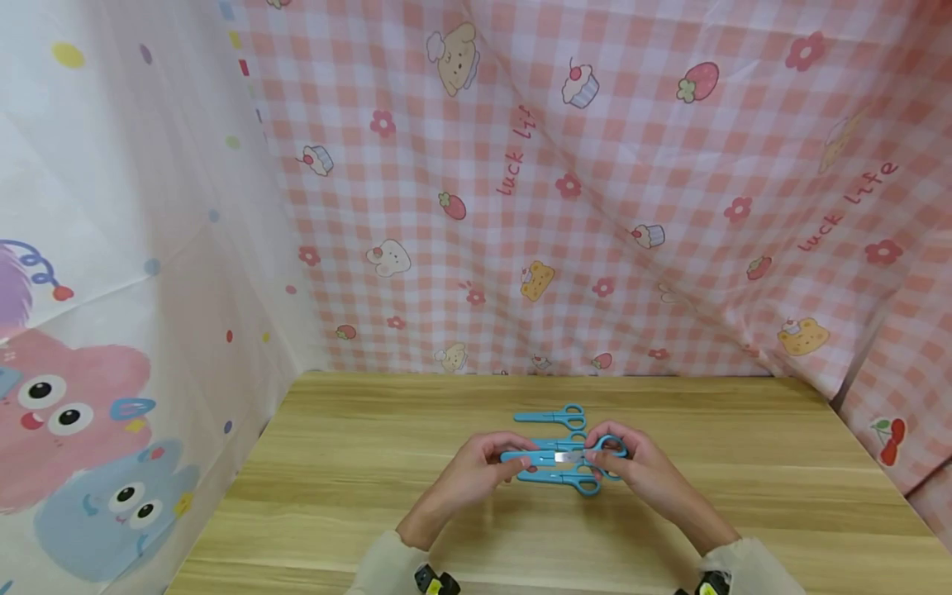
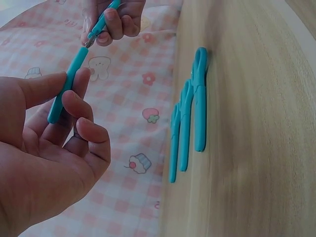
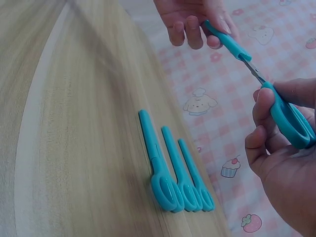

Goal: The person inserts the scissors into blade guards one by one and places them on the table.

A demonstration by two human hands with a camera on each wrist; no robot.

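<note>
Above the table, my left hand (image 1: 479, 465) pinches a blue blade cover (image 2: 69, 85) between thumb and fingers. My right hand (image 1: 632, 463) grips the handles of a pair of blue scissors (image 3: 286, 117), fingers at the loops. A short length of bare metal blade (image 3: 254, 70) shows between the cover's mouth and the handles, the rest of it hidden inside the cover. Below the hands, three more covered blue scissors lie side by side on the wood: near scissors (image 2: 200, 106), middle scissors (image 2: 185, 131) and far scissors (image 1: 550, 416).
The wood-grain table (image 1: 357, 487) meets a pink checked cloth (image 1: 446, 314) behind it. On the left hangs a white cloth (image 1: 186, 322) with cartoon prints. Both wrists carry small black cameras at the sleeves.
</note>
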